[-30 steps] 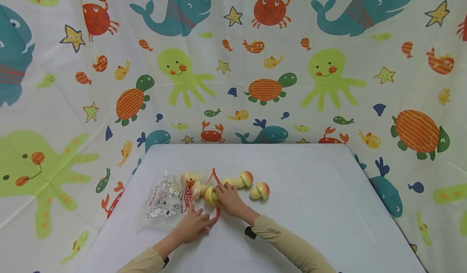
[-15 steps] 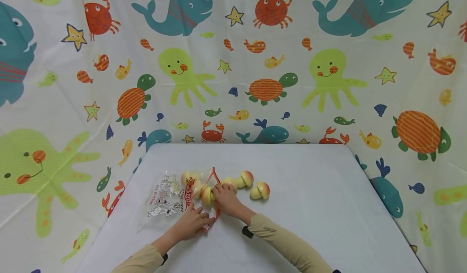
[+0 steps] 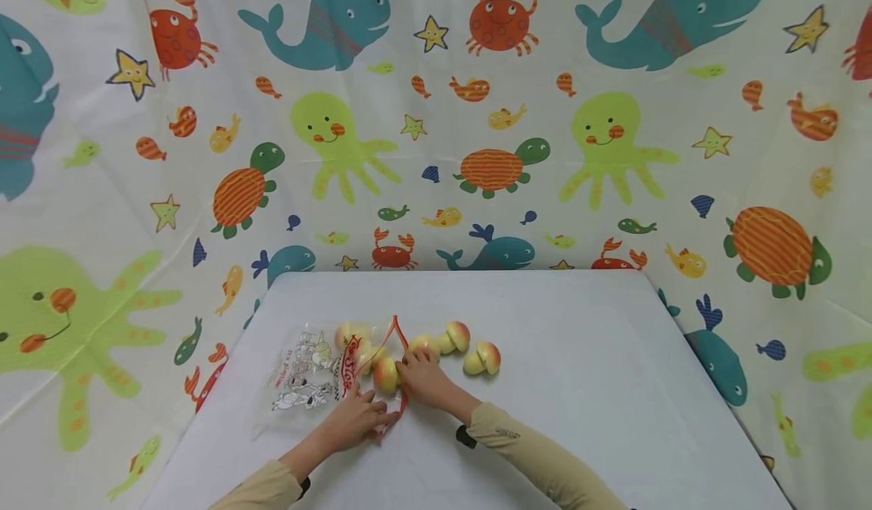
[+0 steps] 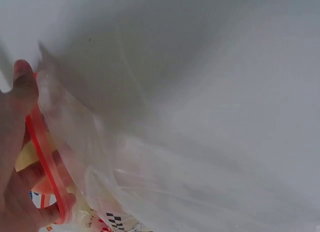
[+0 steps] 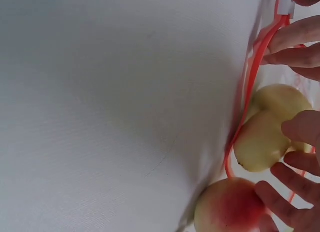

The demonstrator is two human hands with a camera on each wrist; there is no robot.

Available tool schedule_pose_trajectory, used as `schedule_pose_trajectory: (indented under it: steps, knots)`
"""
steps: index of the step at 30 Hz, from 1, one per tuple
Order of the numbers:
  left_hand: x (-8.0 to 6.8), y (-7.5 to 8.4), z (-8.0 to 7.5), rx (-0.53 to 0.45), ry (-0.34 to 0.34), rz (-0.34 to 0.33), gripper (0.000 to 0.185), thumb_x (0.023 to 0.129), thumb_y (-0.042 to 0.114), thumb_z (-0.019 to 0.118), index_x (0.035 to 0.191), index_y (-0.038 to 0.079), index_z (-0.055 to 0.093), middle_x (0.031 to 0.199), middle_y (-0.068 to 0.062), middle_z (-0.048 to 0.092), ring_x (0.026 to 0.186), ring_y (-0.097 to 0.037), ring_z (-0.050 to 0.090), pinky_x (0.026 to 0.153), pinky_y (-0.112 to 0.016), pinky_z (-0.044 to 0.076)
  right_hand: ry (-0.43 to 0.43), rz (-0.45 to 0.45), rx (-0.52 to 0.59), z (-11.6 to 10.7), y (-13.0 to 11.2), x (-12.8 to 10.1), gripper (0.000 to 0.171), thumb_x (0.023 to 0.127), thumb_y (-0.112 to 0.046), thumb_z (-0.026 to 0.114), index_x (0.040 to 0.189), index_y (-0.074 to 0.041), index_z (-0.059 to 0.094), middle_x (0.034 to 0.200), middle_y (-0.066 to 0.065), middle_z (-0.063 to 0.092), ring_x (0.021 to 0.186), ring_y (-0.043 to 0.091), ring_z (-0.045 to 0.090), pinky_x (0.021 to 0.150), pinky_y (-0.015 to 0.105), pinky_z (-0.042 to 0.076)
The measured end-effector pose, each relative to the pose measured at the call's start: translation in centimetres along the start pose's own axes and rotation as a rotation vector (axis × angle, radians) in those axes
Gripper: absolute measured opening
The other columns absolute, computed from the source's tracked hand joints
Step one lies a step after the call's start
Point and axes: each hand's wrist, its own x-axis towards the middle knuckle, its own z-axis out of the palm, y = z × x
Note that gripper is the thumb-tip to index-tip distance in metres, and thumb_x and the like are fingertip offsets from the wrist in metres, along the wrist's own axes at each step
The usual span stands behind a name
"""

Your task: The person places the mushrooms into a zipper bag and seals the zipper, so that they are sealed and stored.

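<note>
The long bag point(image 3: 293, 408) lies left to right, mouth pointing right — left hand point(image 3: 353, 421) pinches it, right hand point(image 3: 422, 380), fingers loose, touches a mushroom point(image 3: 384, 376). White table point(image 3: 579, 389), sea-animal curtain point(image 3: 436, 135).

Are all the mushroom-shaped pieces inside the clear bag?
No, one mushroom-shaped piece lies on the white table to the right of the bag.

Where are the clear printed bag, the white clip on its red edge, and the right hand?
Clear printed bag point(image 3: 305, 383): head view, printed side.
White clip point(image 5: 285, 5): right wrist view, its middle.
Right hand point(image 3: 422, 379): head view, back of the hand.
</note>
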Motion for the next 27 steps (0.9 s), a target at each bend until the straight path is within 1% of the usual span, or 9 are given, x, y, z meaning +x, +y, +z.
schedule_pose_trajectory:
  steps: [3,5,9,14,20,27]
  knots:
    - [-0.1,0.1,0.0,0.006,0.014,-0.001,0.045,0.067,0.037,0.065,0.111,0.031,0.06,0.091,0.008,0.064,0.084,-0.021,0.057,0.081,-0.061,0.04,-0.016,-0.025,0.001,-0.2,0.1,-0.4,0.027,0.084,-0.029,0.057,0.108,-0.017,0.054,0.108,-0.003,0.056,0.095,0.017,0.047,0.089,0.038,0.035]
    - [-0.2,0.1,0.1,0.015,0.021,-0.007,0.043,0.068,0.036,0.063,0.111,0.032,0.06,0.091,0.009,0.065,0.086,-0.021,0.057,0.082,-0.062,0.04,-0.012,-0.043,0.015,-0.2,0.2,-0.7,0.024,0.085,-0.027,0.057,0.106,-0.018,0.054,0.11,-0.003,0.056,0.096,0.017,0.047,0.09,0.039,0.035]
    - [-0.2,0.3,0.4,0.042,0.019,-0.021,0.04,0.072,0.035,0.061,0.112,0.034,0.059,0.092,0.009,0.065,0.091,-0.022,0.058,0.085,-0.062,0.038,0.007,-0.071,0.0,0.1,0.5,-1.2,0.022,0.084,-0.023,0.055,0.106,-0.021,0.056,0.116,-0.004,0.056,0.1,0.018,0.047,0.092,0.04,0.034]
    - [-0.3,0.6,0.8,0.06,-0.009,-0.037,0.039,0.076,0.032,0.059,0.115,0.036,0.058,0.094,0.009,0.064,0.098,-0.024,0.058,0.088,-0.063,0.035,0.014,-0.107,-0.032,0.1,0.8,-1.8,0.03,0.081,-0.024,0.058,0.111,-0.024,0.054,0.119,-0.005,0.055,0.104,0.018,0.044,0.093,0.041,0.034]
    - [-0.2,0.6,0.7,0.089,-0.014,-0.042,0.038,0.076,0.027,0.059,0.112,0.038,0.059,0.093,0.01,0.064,0.095,-0.022,0.058,0.087,-0.062,0.037,0.006,-0.159,-0.058,-0.1,0.9,-2.5,0.041,0.08,-0.028,0.061,0.12,-0.025,0.051,0.121,-0.003,0.052,0.101,0.017,0.042,0.093,0.042,0.033]
    - [-0.1,0.5,0.6,0.077,-0.023,-0.049,0.036,0.079,0.028,0.059,0.114,0.036,0.058,0.093,0.008,0.065,0.099,-0.023,0.057,0.089,-0.062,0.036,0.007,-0.166,-0.072,0.4,1.0,-2.6,0.046,0.08,-0.028,0.061,0.124,-0.029,0.049,0.123,-0.005,0.05,0.102,0.014,0.041,0.094,0.04,0.033]
